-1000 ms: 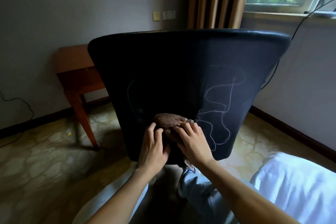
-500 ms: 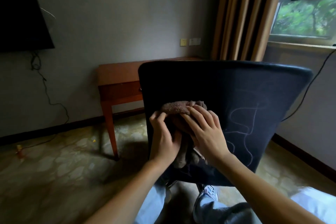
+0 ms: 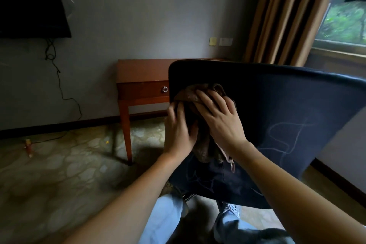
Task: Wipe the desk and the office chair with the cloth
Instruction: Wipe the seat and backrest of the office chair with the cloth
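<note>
Item, your right grip (image 3: 219, 117): fingers straight and spread apart, palm pressing the cloth (image 3: 188, 95) flat against the back of the office chair (image 3: 277, 95), forearm reaching up from lower right. Item, your left grip (image 3: 179, 130): blurred, fingers laid upward on the cloth's left edge by the chair's rim; whether it pinches, you cannot tell. Cloth brown, bunched, tail hanging below both palms. Chair back dark, marked with pale looping lines (image 3: 283, 134). Behind it, the wooden bench (image 3: 138, 73).

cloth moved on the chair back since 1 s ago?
Yes. The cloth has gone up and left across the chair back, away from the chalk squiggle, and now sits at the back's left edge.
</note>
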Demonstrator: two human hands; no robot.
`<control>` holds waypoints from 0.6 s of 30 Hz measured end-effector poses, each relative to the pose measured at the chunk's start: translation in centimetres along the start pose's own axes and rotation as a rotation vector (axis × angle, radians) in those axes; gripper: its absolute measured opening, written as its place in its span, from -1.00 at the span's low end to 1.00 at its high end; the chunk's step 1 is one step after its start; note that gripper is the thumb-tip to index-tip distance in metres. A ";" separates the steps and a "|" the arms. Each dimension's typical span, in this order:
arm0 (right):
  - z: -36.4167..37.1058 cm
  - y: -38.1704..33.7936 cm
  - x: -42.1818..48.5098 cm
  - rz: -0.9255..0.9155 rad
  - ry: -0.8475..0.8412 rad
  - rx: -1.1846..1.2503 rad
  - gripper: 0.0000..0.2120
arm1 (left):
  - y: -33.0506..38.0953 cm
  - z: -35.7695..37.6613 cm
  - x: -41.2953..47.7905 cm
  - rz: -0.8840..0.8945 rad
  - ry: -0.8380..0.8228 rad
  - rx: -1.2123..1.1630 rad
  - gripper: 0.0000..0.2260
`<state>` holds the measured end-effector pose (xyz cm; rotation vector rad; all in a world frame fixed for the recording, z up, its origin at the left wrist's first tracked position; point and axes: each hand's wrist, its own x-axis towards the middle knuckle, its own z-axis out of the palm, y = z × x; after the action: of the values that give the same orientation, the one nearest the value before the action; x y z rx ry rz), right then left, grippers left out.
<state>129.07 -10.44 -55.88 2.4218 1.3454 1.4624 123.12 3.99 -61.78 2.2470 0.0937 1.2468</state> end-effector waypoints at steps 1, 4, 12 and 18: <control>0.7 -0.1 -0.4 -0.009 -0.005 0.005 -0.39 | -0.5 0.5 -0.5 -0.016 -0.021 -0.014 -0.36; 2.2 -0.5 -1.6 -0.020 -0.017 0.018 -0.45 | -1.2 1.6 -2.0 -0.096 -0.076 0.011 -0.35; 7.1 -3.4 -5.2 -0.047 -0.069 0.053 -0.51 | -5.4 4.1 -6.4 -0.200 -0.199 0.044 -0.43; 10.3 -5.4 -8.1 -0.048 -0.153 0.063 -0.50 | -8.3 6.1 -9.3 -0.295 -0.295 0.027 -0.50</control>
<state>131.42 -8.45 -69.71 2.4625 1.4250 1.2137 124.45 5.29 -75.50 2.3122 0.3177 0.7575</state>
